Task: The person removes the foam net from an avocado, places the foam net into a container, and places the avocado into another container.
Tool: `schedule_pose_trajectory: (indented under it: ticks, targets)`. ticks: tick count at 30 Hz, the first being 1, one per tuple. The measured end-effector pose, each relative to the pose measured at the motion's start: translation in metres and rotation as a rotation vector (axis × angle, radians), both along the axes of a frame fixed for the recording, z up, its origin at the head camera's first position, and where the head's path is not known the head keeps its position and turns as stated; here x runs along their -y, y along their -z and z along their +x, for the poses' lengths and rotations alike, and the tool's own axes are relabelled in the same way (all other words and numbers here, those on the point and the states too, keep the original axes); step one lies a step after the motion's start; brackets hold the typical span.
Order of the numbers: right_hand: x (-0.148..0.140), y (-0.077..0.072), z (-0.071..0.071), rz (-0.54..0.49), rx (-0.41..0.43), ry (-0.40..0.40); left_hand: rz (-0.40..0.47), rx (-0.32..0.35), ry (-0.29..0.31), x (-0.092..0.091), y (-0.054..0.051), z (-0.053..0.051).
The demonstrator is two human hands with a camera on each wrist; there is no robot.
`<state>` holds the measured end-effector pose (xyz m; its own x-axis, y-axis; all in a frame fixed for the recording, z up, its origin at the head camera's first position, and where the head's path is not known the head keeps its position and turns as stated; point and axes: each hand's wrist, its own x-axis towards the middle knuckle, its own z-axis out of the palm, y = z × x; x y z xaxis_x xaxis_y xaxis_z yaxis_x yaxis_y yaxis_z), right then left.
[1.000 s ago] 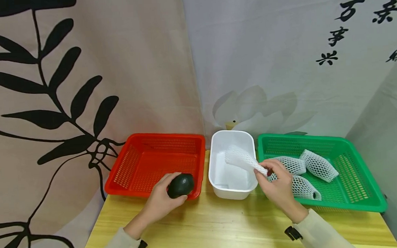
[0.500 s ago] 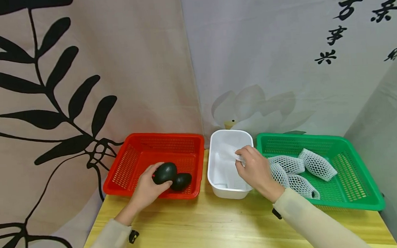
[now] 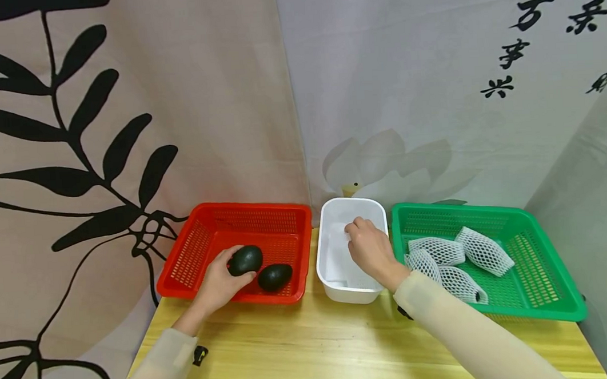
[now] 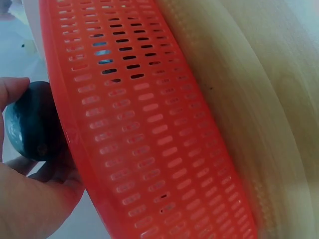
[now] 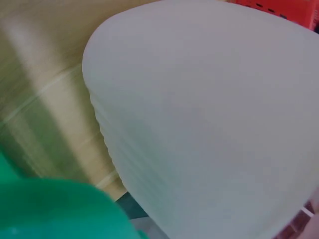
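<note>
While the left grip (image 3: 220,284) clasps a dark-green oval fruit (image 3: 245,260), a red rectangular plastic basket (image 3: 255,215) lies beneath it. The right grip (image 3: 371,249), its hold impossible to tell, is over a white oblong plastic tub (image 3: 332,254).

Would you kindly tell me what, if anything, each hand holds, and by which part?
The left hand holds a dark oval fruit by its near and far sides, between thumb and fingers. Whether the right hand holds anything cannot be told.

Soft glare on the tabletop (image 3: 337,348)
</note>
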<state>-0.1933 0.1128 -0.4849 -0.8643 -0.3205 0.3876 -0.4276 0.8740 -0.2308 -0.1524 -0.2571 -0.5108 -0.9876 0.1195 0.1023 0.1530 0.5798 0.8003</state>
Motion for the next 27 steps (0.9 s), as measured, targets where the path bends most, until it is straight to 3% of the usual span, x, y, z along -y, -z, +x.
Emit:
schedule_pose_trajectory:
  ticks: [16, 27]
  targets:
    - [0.005, 0.002, 0.008, 0.033, 0.452, -0.209, -0.026, 0.031, -0.010, 0.001, 0.006, -0.004]
    - [-0.002, 0.002, 0.014, -0.040, 0.611, -0.419, -0.067, 0.073, -0.007, 0.005, 0.008, -0.008]
